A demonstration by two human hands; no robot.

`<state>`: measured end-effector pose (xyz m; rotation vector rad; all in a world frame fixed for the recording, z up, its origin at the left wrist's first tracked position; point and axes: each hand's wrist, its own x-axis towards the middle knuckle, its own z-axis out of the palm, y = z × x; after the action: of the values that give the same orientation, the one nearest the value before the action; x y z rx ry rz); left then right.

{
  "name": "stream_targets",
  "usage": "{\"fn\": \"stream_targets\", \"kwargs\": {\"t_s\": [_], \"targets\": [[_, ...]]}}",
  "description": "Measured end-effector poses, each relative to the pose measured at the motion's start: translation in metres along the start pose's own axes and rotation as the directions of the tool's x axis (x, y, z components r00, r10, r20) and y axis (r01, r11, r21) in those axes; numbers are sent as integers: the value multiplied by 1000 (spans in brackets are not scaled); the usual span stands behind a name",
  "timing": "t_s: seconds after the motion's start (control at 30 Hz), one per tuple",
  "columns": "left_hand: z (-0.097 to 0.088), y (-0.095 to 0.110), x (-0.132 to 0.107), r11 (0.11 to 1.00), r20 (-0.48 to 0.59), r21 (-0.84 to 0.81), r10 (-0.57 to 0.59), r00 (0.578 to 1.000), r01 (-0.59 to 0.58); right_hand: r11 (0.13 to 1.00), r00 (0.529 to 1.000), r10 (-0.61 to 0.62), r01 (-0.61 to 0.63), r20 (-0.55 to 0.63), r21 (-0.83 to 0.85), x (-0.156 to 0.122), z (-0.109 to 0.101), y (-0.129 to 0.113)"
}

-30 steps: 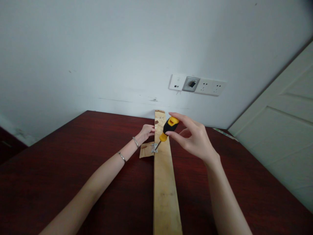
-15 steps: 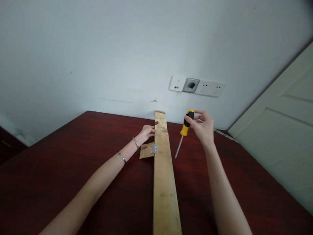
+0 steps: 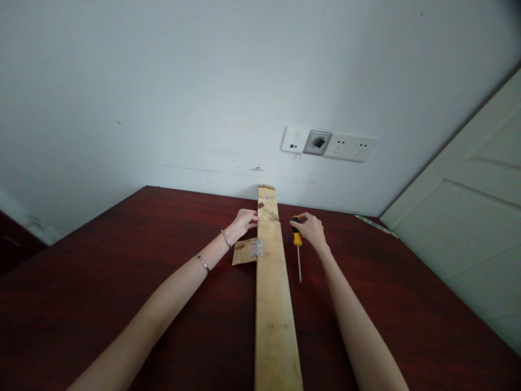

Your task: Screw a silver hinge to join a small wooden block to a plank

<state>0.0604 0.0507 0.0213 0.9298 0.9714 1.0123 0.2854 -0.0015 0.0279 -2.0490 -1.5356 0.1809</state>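
A long wooden plank point(image 3: 273, 304) runs from the near edge of view up to the wall. At its left edge a small metal hinge point(image 3: 257, 248) with screws joins it to a short piece of wood point(image 3: 242, 252). Just beyond that piece, my left hand point(image 3: 245, 218) grips the plank's left side, its fingertips partly hidden. On the other side, my right hand point(image 3: 311, 229) is closed round the black and yellow handle of a screwdriver point(image 3: 297, 236). The screwdriver's shaft points down toward the tabletop, apart from the plank; whether its tip touches the table I cannot tell.
The dark red tabletop point(image 3: 122, 260) meets a white wall point(image 3: 163, 98). Wall sockets point(image 3: 348, 146) sit above its back edge. A thin pale strip point(image 3: 375, 225) lies at the back right, near a white panelled door point(image 3: 480, 201).
My right hand has come down and to the left with the screwdriver, whose shaft now hangs nearer to upright. My left hand, the plank and the hinge stay put.
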Motion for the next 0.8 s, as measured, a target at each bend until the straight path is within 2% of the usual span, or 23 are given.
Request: {"fn": "stream_targets", "kwargs": {"t_s": [0.3, 0.8], "targets": [[1, -1, 2, 1000, -13, -3, -8, 1000, 8, 998, 998, 22, -19, 65, -55, 0, 23, 8], [1, -1, 5, 1000, -38, -23, 1, 999, -2, 991, 993, 69, -57, 99, -121, -5, 25, 6]]}}
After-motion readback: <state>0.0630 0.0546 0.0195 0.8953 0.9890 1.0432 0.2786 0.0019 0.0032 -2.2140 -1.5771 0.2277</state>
